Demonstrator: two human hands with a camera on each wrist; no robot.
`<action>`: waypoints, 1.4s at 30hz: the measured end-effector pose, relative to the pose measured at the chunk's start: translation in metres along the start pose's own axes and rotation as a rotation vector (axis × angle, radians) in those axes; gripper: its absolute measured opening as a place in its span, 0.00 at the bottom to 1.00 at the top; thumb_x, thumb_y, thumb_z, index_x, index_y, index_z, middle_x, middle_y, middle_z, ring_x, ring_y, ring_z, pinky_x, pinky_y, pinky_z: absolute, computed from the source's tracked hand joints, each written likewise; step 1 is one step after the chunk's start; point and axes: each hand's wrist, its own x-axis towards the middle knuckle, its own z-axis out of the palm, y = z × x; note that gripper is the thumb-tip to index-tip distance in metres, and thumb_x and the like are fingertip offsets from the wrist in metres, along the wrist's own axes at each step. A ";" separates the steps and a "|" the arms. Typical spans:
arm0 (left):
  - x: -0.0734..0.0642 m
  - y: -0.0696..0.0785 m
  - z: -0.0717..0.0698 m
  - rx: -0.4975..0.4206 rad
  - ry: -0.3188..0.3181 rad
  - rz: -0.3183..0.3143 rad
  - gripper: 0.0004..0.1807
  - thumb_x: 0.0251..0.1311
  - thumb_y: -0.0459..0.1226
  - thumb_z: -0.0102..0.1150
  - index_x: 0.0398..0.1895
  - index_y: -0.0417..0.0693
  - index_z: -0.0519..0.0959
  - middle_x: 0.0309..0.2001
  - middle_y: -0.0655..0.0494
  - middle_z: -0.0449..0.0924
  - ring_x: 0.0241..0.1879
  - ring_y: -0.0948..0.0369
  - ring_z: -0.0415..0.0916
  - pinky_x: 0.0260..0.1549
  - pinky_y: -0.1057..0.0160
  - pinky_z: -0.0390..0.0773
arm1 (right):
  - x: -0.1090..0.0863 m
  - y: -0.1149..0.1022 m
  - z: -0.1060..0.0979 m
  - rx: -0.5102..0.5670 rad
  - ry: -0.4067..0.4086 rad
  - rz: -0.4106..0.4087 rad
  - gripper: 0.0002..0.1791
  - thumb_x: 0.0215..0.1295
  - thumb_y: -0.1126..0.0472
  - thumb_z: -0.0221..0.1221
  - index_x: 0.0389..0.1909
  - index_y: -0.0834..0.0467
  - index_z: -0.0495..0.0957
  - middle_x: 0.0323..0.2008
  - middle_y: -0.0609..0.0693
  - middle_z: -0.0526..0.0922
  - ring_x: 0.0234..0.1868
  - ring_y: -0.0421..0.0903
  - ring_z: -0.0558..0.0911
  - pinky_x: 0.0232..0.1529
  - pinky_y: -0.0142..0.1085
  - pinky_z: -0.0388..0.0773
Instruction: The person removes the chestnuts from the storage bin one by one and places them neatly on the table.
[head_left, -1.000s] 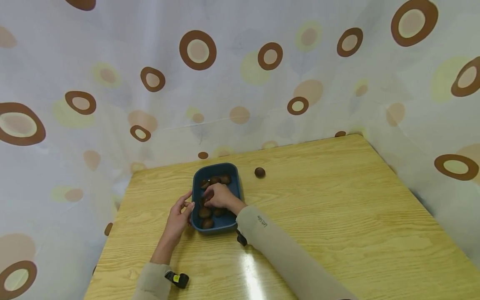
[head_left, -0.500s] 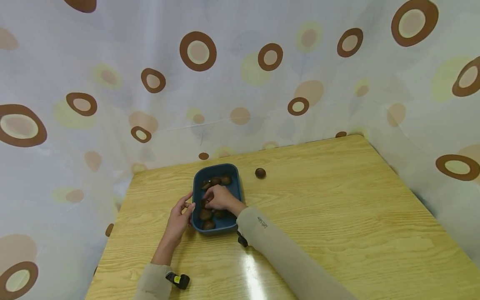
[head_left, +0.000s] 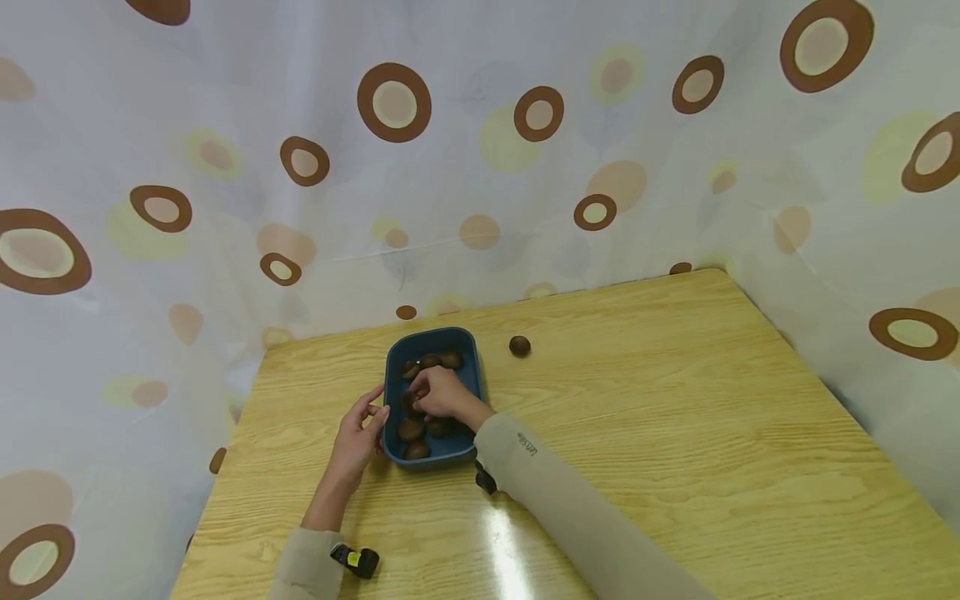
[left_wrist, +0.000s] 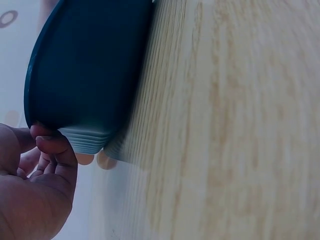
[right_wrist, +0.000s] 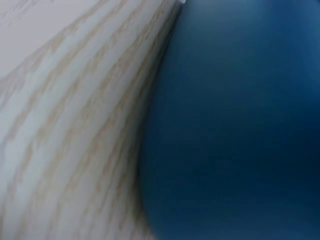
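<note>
A dark blue rectangular box (head_left: 482, 379) with rounded corners stands on the table and holds several brown, rounded, mushroom-like pieces (head_left: 410, 429). My left hand (head_left: 356, 437) is at its left side; in the left wrist view the curled fingers and thumb grip the wall (left_wrist: 85, 65) near a corner. My right hand (head_left: 442, 393) reaches down inside, its fingers curled round a brown piece (head_left: 408, 403) at the box's left part. The fingertips partly hide that piece. In the right wrist view only the blurred outer wall (right_wrist: 230, 130) shows, not the hand.
One similar brown round piece (head_left: 520, 346) lies on the wooden table (head_left: 675, 433), right of the box. Behind the table hangs a pale curtain (head_left: 480, 192) with brown rings. A bright reflection lies on the tabletop near the front.
The right hand's fingers have shifted very slightly among the brown pieces. The left hand, the box and the loose piece stay where they were.
</note>
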 end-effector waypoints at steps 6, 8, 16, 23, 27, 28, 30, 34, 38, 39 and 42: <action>0.000 0.001 -0.002 0.009 -0.001 -0.014 0.27 0.79 0.37 0.51 0.78 0.49 0.65 0.42 0.52 0.69 0.22 0.64 0.68 0.23 0.66 0.74 | 0.000 -0.003 -0.002 0.056 0.005 -0.007 0.12 0.65 0.69 0.67 0.49 0.62 0.85 0.43 0.57 0.86 0.24 0.42 0.86 0.30 0.32 0.84; 0.001 0.001 -0.001 0.009 -0.003 -0.013 0.27 0.79 0.37 0.51 0.79 0.49 0.65 0.42 0.51 0.69 0.22 0.64 0.68 0.23 0.66 0.74 | 0.001 -0.003 -0.004 0.066 0.006 -0.020 0.12 0.65 0.70 0.67 0.49 0.63 0.85 0.43 0.57 0.86 0.25 0.42 0.86 0.31 0.31 0.84; 0.003 0.005 0.001 -0.006 0.007 0.008 0.26 0.79 0.37 0.53 0.77 0.51 0.68 0.40 0.51 0.69 0.22 0.64 0.69 0.23 0.66 0.74 | 0.002 -0.007 -0.024 0.089 0.010 -0.053 0.12 0.67 0.66 0.68 0.51 0.60 0.86 0.47 0.55 0.87 0.42 0.46 0.87 0.42 0.36 0.85; 0.003 0.002 0.000 0.005 0.011 0.005 0.26 0.79 0.37 0.53 0.77 0.50 0.67 0.42 0.48 0.71 0.22 0.64 0.68 0.24 0.66 0.74 | -0.005 -0.010 -0.045 0.126 0.003 -0.059 0.13 0.68 0.67 0.67 0.52 0.59 0.86 0.47 0.55 0.87 0.48 0.49 0.86 0.47 0.38 0.85; 0.003 0.001 -0.001 0.020 0.017 0.013 0.26 0.79 0.36 0.52 0.77 0.50 0.67 0.45 0.42 0.72 0.21 0.64 0.68 0.23 0.67 0.74 | -0.010 -0.009 -0.057 0.155 0.001 -0.078 0.14 0.69 0.67 0.65 0.54 0.60 0.85 0.48 0.56 0.85 0.47 0.49 0.85 0.47 0.37 0.85; 0.003 0.001 -0.001 0.020 0.017 0.017 0.26 0.79 0.36 0.52 0.77 0.50 0.67 0.45 0.41 0.73 0.21 0.64 0.68 0.23 0.67 0.74 | -0.011 -0.008 -0.060 0.151 0.005 -0.080 0.14 0.69 0.67 0.65 0.54 0.60 0.85 0.48 0.55 0.85 0.48 0.49 0.85 0.47 0.38 0.85; 0.003 0.001 -0.001 0.023 0.013 0.021 0.26 0.79 0.37 0.52 0.77 0.51 0.67 0.46 0.41 0.72 0.21 0.64 0.68 0.23 0.67 0.74 | -0.012 -0.006 -0.067 0.149 0.013 -0.084 0.15 0.70 0.66 0.65 0.56 0.59 0.84 0.49 0.55 0.85 0.49 0.50 0.84 0.48 0.39 0.84; 0.002 0.001 0.000 0.028 0.008 0.022 0.26 0.79 0.37 0.52 0.77 0.51 0.67 0.44 0.44 0.71 0.21 0.65 0.68 0.23 0.66 0.74 | -0.015 0.003 -0.082 0.174 0.025 -0.074 0.16 0.71 0.66 0.65 0.58 0.60 0.83 0.51 0.57 0.85 0.51 0.51 0.85 0.53 0.44 0.84; 0.001 0.000 0.000 0.032 0.005 0.017 0.26 0.79 0.37 0.51 0.78 0.51 0.67 0.44 0.46 0.71 0.21 0.65 0.67 0.23 0.65 0.74 | -0.019 0.013 -0.097 0.253 0.031 -0.036 0.18 0.72 0.67 0.63 0.61 0.61 0.80 0.55 0.59 0.82 0.53 0.53 0.85 0.58 0.49 0.83; 0.001 0.000 0.000 0.031 0.006 0.016 0.26 0.79 0.37 0.51 0.77 0.51 0.67 0.44 0.46 0.71 0.21 0.65 0.67 0.23 0.65 0.74 | -0.021 0.016 -0.101 0.260 0.036 -0.028 0.18 0.72 0.66 0.63 0.62 0.61 0.79 0.56 0.59 0.82 0.54 0.54 0.84 0.59 0.49 0.82; 0.000 0.000 0.001 0.031 0.007 0.015 0.26 0.79 0.37 0.52 0.77 0.51 0.67 0.44 0.45 0.71 0.22 0.65 0.68 0.23 0.66 0.74 | -0.025 0.025 -0.112 0.280 0.055 -0.014 0.20 0.73 0.67 0.62 0.64 0.62 0.78 0.59 0.61 0.81 0.57 0.56 0.82 0.62 0.52 0.80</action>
